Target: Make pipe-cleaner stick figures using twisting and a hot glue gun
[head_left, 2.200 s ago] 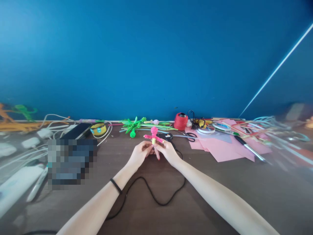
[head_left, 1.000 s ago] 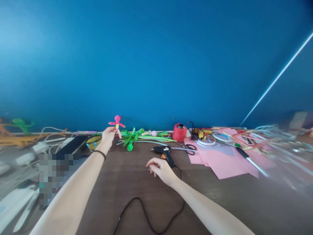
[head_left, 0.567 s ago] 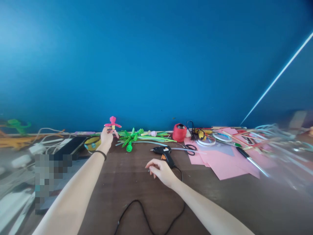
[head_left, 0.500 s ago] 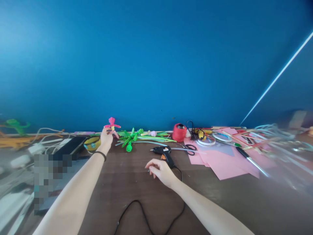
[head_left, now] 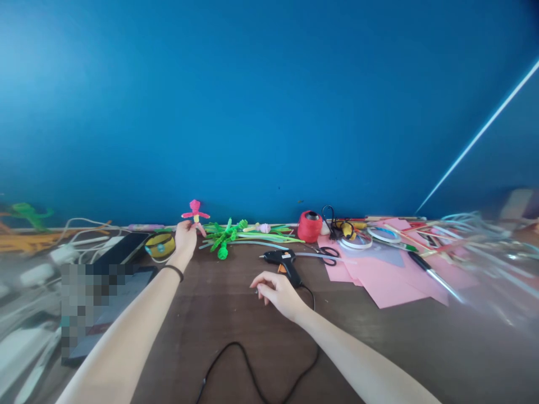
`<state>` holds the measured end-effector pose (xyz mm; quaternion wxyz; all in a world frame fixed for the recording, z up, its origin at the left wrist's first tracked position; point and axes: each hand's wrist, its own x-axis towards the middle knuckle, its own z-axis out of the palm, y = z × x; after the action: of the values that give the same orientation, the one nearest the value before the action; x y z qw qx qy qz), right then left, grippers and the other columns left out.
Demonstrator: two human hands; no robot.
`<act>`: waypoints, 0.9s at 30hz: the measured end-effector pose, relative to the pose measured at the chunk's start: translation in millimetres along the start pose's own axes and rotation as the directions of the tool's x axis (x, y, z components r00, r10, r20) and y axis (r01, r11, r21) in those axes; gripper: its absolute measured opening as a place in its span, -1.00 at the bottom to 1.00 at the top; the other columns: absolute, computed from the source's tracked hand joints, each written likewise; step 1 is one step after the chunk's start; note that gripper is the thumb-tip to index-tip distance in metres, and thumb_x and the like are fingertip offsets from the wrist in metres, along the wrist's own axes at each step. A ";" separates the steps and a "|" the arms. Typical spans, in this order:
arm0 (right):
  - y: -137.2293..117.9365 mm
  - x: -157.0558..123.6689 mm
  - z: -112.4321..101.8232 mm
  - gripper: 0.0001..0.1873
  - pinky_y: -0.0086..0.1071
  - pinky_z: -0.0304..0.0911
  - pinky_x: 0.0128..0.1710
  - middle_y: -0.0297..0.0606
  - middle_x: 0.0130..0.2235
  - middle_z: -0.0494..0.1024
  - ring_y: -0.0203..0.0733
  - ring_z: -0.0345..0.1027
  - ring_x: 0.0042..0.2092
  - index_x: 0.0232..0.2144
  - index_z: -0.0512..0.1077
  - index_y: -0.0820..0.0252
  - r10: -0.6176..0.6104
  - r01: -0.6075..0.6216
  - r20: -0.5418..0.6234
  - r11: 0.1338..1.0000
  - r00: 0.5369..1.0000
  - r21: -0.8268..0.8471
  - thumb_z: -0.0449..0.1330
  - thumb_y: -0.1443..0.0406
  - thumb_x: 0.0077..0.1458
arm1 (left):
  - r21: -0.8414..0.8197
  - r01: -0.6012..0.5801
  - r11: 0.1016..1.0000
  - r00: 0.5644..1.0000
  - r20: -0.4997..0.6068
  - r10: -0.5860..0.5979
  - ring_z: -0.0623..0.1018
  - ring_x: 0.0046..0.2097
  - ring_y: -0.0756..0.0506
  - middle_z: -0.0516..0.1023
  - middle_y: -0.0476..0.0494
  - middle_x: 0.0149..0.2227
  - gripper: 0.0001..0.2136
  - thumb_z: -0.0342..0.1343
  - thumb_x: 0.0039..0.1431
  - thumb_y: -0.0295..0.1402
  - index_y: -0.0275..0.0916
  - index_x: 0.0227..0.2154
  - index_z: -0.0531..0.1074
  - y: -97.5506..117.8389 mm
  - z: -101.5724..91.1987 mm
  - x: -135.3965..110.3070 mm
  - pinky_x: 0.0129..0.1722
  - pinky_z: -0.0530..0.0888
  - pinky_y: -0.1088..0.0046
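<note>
My left hand (head_left: 185, 238) is closed around the lower part of a small pink pipe-cleaner figure (head_left: 194, 207), holding it upright close to the blue wall. The figure's arms stick out to both sides, and its middle is pale yellow. Just right of it lies a bunch of green pipe-cleaner pieces (head_left: 223, 241). My right hand (head_left: 275, 293) hovers or rests over the brown table with its fingers curled together; a tiny dark bit shows at the fingertips, too small to name. Right behind that hand lies a black hot glue gun (head_left: 283, 262) with a clear glue stick in its back.
A red spool (head_left: 309, 227), black-handled scissors (head_left: 328, 256), tape rolls (head_left: 354, 241) and pink paper sheets (head_left: 391, 280) lie to the right. A yellow tape roll (head_left: 160, 247), a tablet (head_left: 113, 303) and white cables (head_left: 78, 238) are on the left. A black cord (head_left: 236, 343) loops across the front.
My left hand and the pink figure have shifted very slightly right in view, along with a small shift of the camera. My right hand stays nearly the same.
</note>
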<state>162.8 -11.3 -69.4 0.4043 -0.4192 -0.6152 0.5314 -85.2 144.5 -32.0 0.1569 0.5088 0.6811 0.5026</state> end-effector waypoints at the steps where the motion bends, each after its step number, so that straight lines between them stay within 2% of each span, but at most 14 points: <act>1: 0.3 0.1 0.0 -0.85 -0.53 0.13 -0.57 -0.40 -0.57 0.34 -0.43 0.19 -0.58 -0.41 0.41 0.25 -0.001 0.001 0.001 1.000 1.000 -0.002 0.04 0.39 -0.02 | -0.002 -0.011 1.000 1.000 -0.011 0.011 0.46 -0.33 -0.11 0.47 -0.10 -0.50 -0.91 -0.04 -0.01 -0.41 -0.23 -0.56 0.30 0.1 -0.2 -1.4 -0.26 0.37 0.37; 3: 1.0 0.3 0.0 -0.85 -0.53 0.13 -0.57 -0.40 -0.57 0.34 -0.43 0.19 -0.58 -0.41 0.41 0.25 -0.003 0.003 0.002 1.000 1.000 -0.004 0.04 0.39 -0.02 | -0.006 -0.023 1.000 0.998 -0.053 0.023 0.46 -0.25 -0.12 0.47 -0.16 -0.38 -0.94 -0.05 -0.01 -0.43 -0.25 -0.47 0.31 -0.5 -0.6 -5.2 -0.23 0.38 0.36; 6: 1.9 0.4 0.1 -0.84 -0.54 0.14 -0.57 -0.40 -0.57 0.34 -0.44 0.19 -0.58 -0.42 0.41 0.25 -0.006 0.006 0.006 1.000 1.000 -0.006 0.03 0.40 -0.03 | 0.009 -0.043 0.999 0.991 -0.128 0.044 0.40 -0.07 -0.16 0.41 -0.27 -0.17 -0.83 -0.04 -0.03 -0.48 -0.29 -0.31 0.28 -2.6 -2.7 -15.3 -0.12 0.36 0.31; 7: 2.2 0.5 0.2 -0.84 -0.54 0.14 -0.57 -0.40 -0.57 0.34 -0.44 0.19 -0.58 -0.42 0.41 0.25 -0.008 0.008 0.007 1.000 1.000 -0.006 0.03 0.41 -0.03 | 0.029 -0.068 0.997 0.986 -0.149 0.072 0.35 -0.02 -0.17 0.38 -0.28 -0.14 -0.80 -0.04 -0.05 -0.51 -0.29 -0.29 0.28 -3.5 -3.6 -19.5 -0.08 0.33 0.29; 8: 2.3 0.5 0.3 -0.84 -0.54 0.14 -0.57 -0.40 -0.57 0.34 -0.43 0.20 -0.58 -0.42 0.41 0.25 -0.009 0.009 0.009 1.000 1.000 -0.007 0.03 0.41 -0.03 | 0.099 -0.150 0.984 0.978 -0.129 0.162 0.33 0.01 -0.18 0.39 -0.28 -0.17 -0.79 -0.07 -0.05 -0.53 -0.28 -0.29 0.29 -4.2 -4.4 -23.8 -0.05 0.31 0.27; 10: 2.7 0.5 0.4 -0.85 -0.54 0.14 -0.57 -0.40 -0.57 0.34 -0.43 0.20 -0.57 -0.42 0.40 0.24 -0.011 0.011 0.012 1.000 1.000 -0.007 0.03 0.41 -0.03 | 0.175 -0.312 0.934 0.950 0.037 0.311 0.38 -0.06 -0.17 0.42 -0.21 -0.26 -0.85 -0.10 -0.02 -0.52 -0.25 -0.38 0.32 -4.9 -4.7 -31.1 -0.02 0.29 0.25; 12: 2.8 0.5 0.4 -0.85 -0.54 0.13 -0.57 -0.40 -0.57 0.34 -0.43 0.20 -0.57 -0.42 0.40 0.24 -0.014 0.014 0.011 1.000 1.000 -0.003 0.03 0.41 -0.03 | 0.221 -0.408 0.886 0.910 0.176 0.375 0.43 -0.16 -0.16 0.42 -0.21 -0.25 -0.88 -0.05 0.00 -0.42 -0.26 -0.38 0.35 -3.9 -2.7 -35.9 -0.03 0.30 0.24; 15: 1.9 0.1 0.3 -0.86 -0.53 0.14 -0.56 -0.40 -0.57 0.34 -0.43 0.19 -0.57 -0.42 0.40 0.24 -0.014 0.014 0.007 1.000 1.000 0.004 0.04 0.40 -0.03 | 0.311 -0.499 0.809 0.859 0.302 0.414 0.43 -0.15 -0.19 0.43 -0.26 -0.21 -0.78 -0.01 -0.01 -0.33 -0.29 -0.30 0.39 1.9 4.4 -38.4 -0.07 0.32 0.27; 18: 0.3 -0.1 0.1 -0.85 -0.53 0.13 -0.56 -0.40 -0.58 0.33 -0.43 0.19 -0.58 -0.43 0.40 0.25 -0.007 0.007 0.004 1.000 1.000 -0.003 0.03 0.41 -0.03 | 0.398 -0.619 0.677 0.778 0.429 0.459 0.39 -0.06 -0.23 0.45 -0.27 -0.14 -0.72 -0.04 -0.01 -0.40 -0.28 -0.20 0.40 11.2 13.1 -38.1 -0.05 0.28 0.25; 20: 0.1 0.0 0.1 -0.85 -0.53 0.13 -0.56 -0.40 -0.58 0.33 -0.43 0.18 -0.58 -0.43 0.40 0.25 -0.004 0.004 0.005 1.000 1.000 -0.007 0.02 0.42 -0.03 | 0.433 -0.660 0.614 0.745 0.482 0.462 0.39 -0.06 -0.27 0.46 -0.30 -0.14 -0.71 -0.04 -0.02 -0.41 -0.28 -0.20 0.42 17.3 18.1 -37.3 -0.03 0.24 0.18; 23: 1.8 0.7 0.2 -0.85 -0.53 0.14 -0.56 -0.40 -0.57 0.33 -0.43 0.19 -0.58 -0.42 0.40 0.24 -0.008 0.008 0.009 1.000 1.000 -0.005 0.03 0.42 -0.03 | 0.446 -0.635 0.631 0.763 0.488 0.423 0.40 -0.08 -0.29 0.47 -0.30 -0.21 -0.76 -0.01 -0.04 -0.41 -0.25 -0.28 0.45 23.8 23.5 -35.9 -0.05 0.25 0.17; 27: 3.3 1.3 0.1 -0.85 -0.53 0.14 -0.56 -0.40 -0.57 0.34 -0.43 0.19 -0.58 -0.42 0.41 0.24 -0.015 0.015 0.008 1.000 1.000 -0.007 0.04 0.41 -0.03 | 0.433 -0.577 0.693 0.802 0.464 0.377 0.45 -0.15 -0.24 0.48 -0.24 -0.29 -0.83 0.02 -0.07 -0.44 -0.22 -0.40 0.47 28.9 24.9 -34.2 -0.16 0.33 0.27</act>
<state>162.6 -9.9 -72.7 0.4043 -0.4138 -0.6217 0.5280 -36.9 127.8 -28.9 -0.0212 0.7715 0.6000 0.2106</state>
